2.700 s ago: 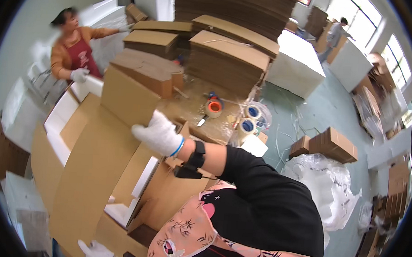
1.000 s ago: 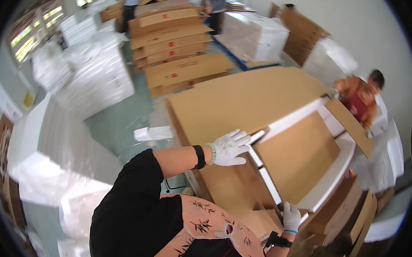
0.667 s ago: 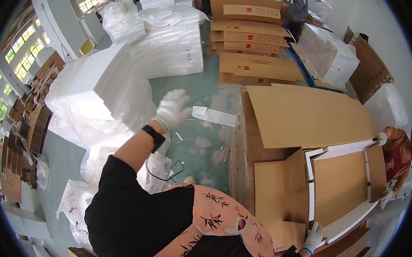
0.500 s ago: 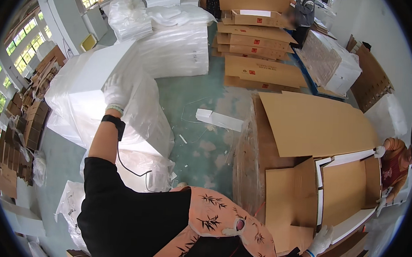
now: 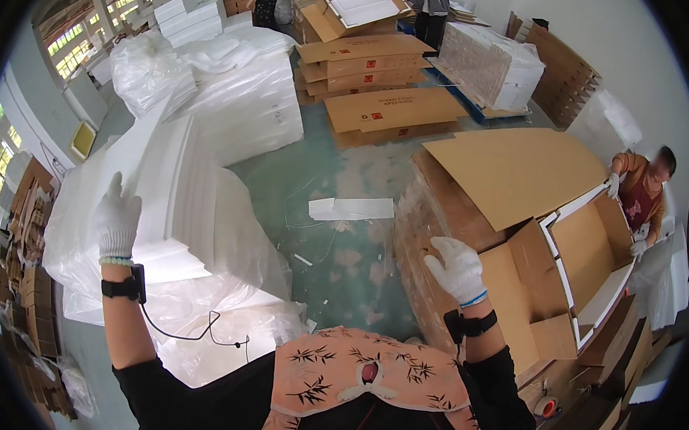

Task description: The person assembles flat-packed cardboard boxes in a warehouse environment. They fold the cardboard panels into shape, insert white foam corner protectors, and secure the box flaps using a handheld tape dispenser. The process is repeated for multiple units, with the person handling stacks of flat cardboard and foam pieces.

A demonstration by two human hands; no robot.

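Observation:
My left hand (image 5: 117, 217), in a white knit glove, lies with fingers extended against the stack of white foam sheets (image 5: 154, 197), which is partly wrapped in clear plastic film. My right hand (image 5: 456, 270), gloved too, is raised near the plastic-wrapped side of the cardboard stack (image 5: 430, 212). Its thumb and fingers are apart, with nothing visible between them. Right of it lies an open cardboard carton (image 5: 588, 247), edged inside with white foam strips (image 5: 603, 306). A co-worker (image 5: 643, 196) in white gloves has both hands at the carton's far right side.
White foam scraps (image 5: 351, 208) and a thin strap loop lie on the green floor. Flattened cartons (image 5: 393, 108) are stacked ahead. A wrapped white stack (image 5: 488, 67) stands on a blue pallet. A tape roll (image 5: 547, 407) sits at lower right. Two other people stand at the back.
My right hand has left the carton's near foam-edged corner and risen toward my middle. My view has turned right and my left hand remains at the foam sheets, fingers now pointing up.

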